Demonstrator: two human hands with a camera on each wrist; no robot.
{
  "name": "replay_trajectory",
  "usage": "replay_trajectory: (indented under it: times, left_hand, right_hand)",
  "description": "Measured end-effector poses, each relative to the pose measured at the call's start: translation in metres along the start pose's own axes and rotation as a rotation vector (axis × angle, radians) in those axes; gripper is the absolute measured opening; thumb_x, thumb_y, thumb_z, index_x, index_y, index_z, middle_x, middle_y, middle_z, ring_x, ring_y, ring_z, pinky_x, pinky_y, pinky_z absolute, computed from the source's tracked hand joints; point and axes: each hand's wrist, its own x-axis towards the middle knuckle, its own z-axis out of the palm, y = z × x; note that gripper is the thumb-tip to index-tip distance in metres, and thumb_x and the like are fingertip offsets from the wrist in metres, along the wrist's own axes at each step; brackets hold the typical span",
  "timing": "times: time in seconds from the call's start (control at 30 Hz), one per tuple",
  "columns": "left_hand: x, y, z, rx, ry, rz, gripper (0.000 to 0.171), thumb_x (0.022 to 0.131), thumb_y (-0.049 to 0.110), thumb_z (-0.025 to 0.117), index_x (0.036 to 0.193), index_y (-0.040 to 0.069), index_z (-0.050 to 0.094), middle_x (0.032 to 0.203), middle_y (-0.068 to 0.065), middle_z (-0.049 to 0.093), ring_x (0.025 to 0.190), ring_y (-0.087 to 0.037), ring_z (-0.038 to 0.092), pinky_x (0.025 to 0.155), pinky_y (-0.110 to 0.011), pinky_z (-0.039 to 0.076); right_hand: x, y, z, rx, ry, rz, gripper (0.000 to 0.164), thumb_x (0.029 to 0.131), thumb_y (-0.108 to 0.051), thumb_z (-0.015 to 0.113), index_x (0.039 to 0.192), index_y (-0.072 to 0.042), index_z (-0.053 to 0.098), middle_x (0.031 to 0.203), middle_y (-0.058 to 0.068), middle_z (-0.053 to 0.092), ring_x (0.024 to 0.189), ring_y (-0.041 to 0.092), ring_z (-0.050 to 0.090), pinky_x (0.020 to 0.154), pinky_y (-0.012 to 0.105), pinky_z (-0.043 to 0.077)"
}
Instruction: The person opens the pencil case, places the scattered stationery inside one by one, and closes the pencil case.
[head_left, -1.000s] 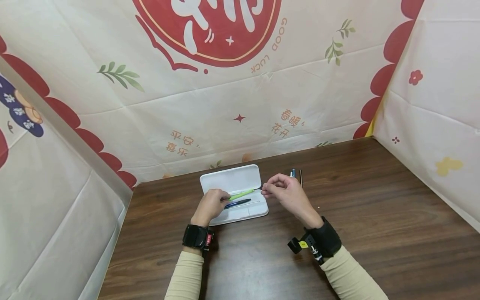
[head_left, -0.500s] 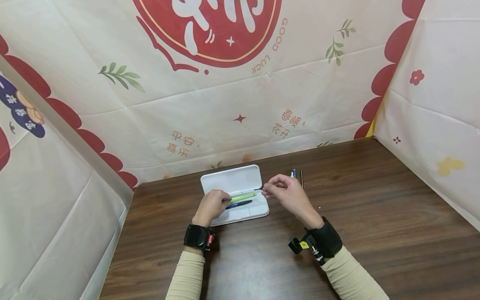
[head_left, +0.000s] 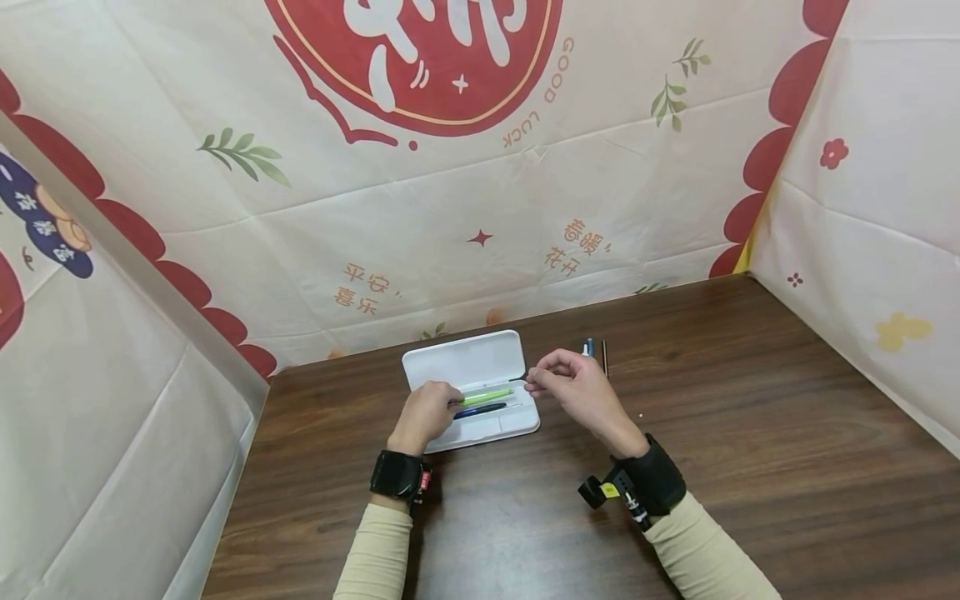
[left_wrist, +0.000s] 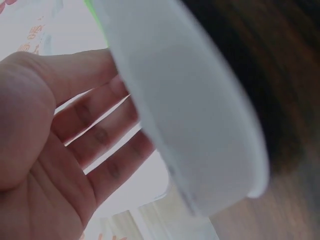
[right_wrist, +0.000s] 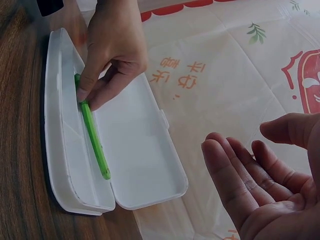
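Note:
A white pencil case (head_left: 517, 423) lies with its lid raised at the far side of the table. My left hand (head_left: 426, 412) reaches into it and pinches one end of a green pen (right_wrist: 95, 142) between thumb and fingers. In the left wrist view the case wall (left_wrist: 195, 110) hides the fingertips and most of the pen. Nearer the front wall of the case lies a dark blue pen (head_left: 482, 410), partly covered by the left hand. My right hand (head_left: 581, 392) hovers beside the case's right end with loosely bent fingers and nothing between them.
Behind the right hand, a blue-and-white pen (head_left: 588, 346) and a thin dark pen (head_left: 604, 358) lie on the brown wooden table (head_left: 712, 433). A tiny white speck sits to their front. Printed cloth walls (head_left: 480, 192) enclose the table at the back and both sides.
The green pen has turned slightly and lies more in line with the case, still in the left hand's pinch. The right hand has stayed in place.

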Motion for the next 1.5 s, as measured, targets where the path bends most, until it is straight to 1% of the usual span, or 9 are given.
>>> replay_trajectory:
  times: [0.37, 0.5, 0.63, 0.77, 0.97, 1.17, 1.27, 1.4, 1.5]
  left_hand:
    - [-0.001, 0.0, 0.001, 0.004, 0.006, 0.012, 0.008, 0.086, 0.011, 0.076, 0.079, 0.015, 0.077, 0.079, 0.003, 0.073, 0.071, -0.012, 0.064, 0.066, -0.032, 0.051]
    - [-0.002, 0.001, 0.001, -0.004, 0.002, 0.015, 0.013, 0.087, 0.005, 0.073, 0.077, 0.014, 0.075, 0.075, 0.004, 0.07, 0.068, -0.013, 0.06, 0.064, -0.032, 0.05]
    - [-0.003, 0.001, 0.0, -0.008, -0.009, 0.007, 0.018, 0.086, -0.001, 0.069, 0.078, 0.014, 0.075, 0.076, 0.003, 0.069, 0.068, -0.012, 0.058, 0.064, -0.031, 0.049]
    - [-0.004, 0.001, -0.001, -0.012, -0.02, -0.005, 0.019, 0.087, -0.001, 0.068, 0.08, 0.014, 0.075, 0.077, 0.004, 0.069, 0.068, -0.011, 0.056, 0.064, -0.03, 0.048]
    - [-0.005, 0.0, -0.002, -0.029, -0.023, -0.017, 0.019, 0.088, 0.002, 0.069, 0.073, 0.014, 0.071, 0.071, 0.007, 0.063, 0.064, -0.01, 0.049, 0.06, -0.026, 0.042]
    - [-0.006, 0.0, -0.006, -0.047, -0.017, -0.033, 0.015, 0.089, 0.004, 0.07, 0.078, 0.014, 0.074, 0.076, 0.006, 0.067, 0.065, -0.009, 0.051, 0.061, -0.027, 0.044]
    - [-0.007, 0.001, -0.008, -0.056, -0.012, -0.036, 0.014, 0.089, 0.003, 0.07, 0.08, 0.013, 0.075, 0.077, 0.005, 0.068, 0.066, -0.01, 0.052, 0.061, -0.028, 0.045]
    - [-0.009, 0.002, -0.01, -0.076, -0.006, -0.065, 0.01, 0.089, 0.005, 0.071, 0.092, 0.011, 0.079, 0.089, 0.002, 0.074, 0.077, -0.011, 0.063, 0.069, -0.031, 0.052]
    - [-0.011, 0.004, -0.011, -0.082, 0.006, -0.076, 0.012, 0.088, 0.007, 0.072, 0.098, 0.009, 0.079, 0.097, -0.002, 0.075, 0.089, -0.016, 0.069, 0.076, -0.035, 0.056]
  right_hand:
    - [0.001, 0.0, 0.0, 0.001, -0.001, -0.007, 0.02, 0.098, -0.016, 0.063, 0.102, 0.003, 0.063, 0.098, 0.018, 0.073, 0.089, 0.026, 0.072, 0.077, 0.027, 0.058]
    - [0.001, 0.0, 0.001, 0.004, -0.002, -0.009, 0.019, 0.098, -0.016, 0.063, 0.102, 0.003, 0.063, 0.098, 0.019, 0.072, 0.089, 0.027, 0.072, 0.077, 0.027, 0.058]
    - [0.001, 0.0, 0.001, 0.007, -0.003, -0.009, 0.019, 0.098, -0.015, 0.063, 0.102, 0.004, 0.063, 0.098, 0.019, 0.072, 0.09, 0.028, 0.072, 0.077, 0.027, 0.058]
    - [0.001, 0.0, 0.001, 0.003, -0.005, -0.008, 0.019, 0.098, -0.016, 0.062, 0.102, 0.003, 0.063, 0.098, 0.019, 0.073, 0.09, 0.028, 0.072, 0.077, 0.027, 0.058]
    - [0.002, 0.0, 0.002, 0.0, -0.007, -0.008, 0.019, 0.098, -0.016, 0.062, 0.102, 0.003, 0.063, 0.097, 0.018, 0.073, 0.089, 0.027, 0.072, 0.077, 0.027, 0.058]
    - [0.003, 0.001, 0.002, 0.01, -0.011, -0.003, 0.019, 0.098, -0.015, 0.062, 0.102, 0.004, 0.063, 0.097, 0.02, 0.072, 0.089, 0.029, 0.072, 0.077, 0.028, 0.058]
    - [0.002, 0.001, 0.002, 0.01, -0.011, 0.001, 0.019, 0.098, -0.014, 0.063, 0.102, 0.004, 0.063, 0.097, 0.02, 0.072, 0.089, 0.027, 0.072, 0.077, 0.028, 0.058]
    - [0.002, 0.001, 0.002, 0.008, -0.007, 0.006, 0.019, 0.098, -0.014, 0.063, 0.102, 0.004, 0.063, 0.098, 0.02, 0.072, 0.088, 0.025, 0.072, 0.077, 0.028, 0.058]
    - [0.002, 0.001, 0.002, 0.013, -0.003, 0.007, 0.019, 0.098, -0.014, 0.063, 0.101, 0.004, 0.063, 0.098, 0.02, 0.072, 0.088, 0.025, 0.072, 0.077, 0.028, 0.058]
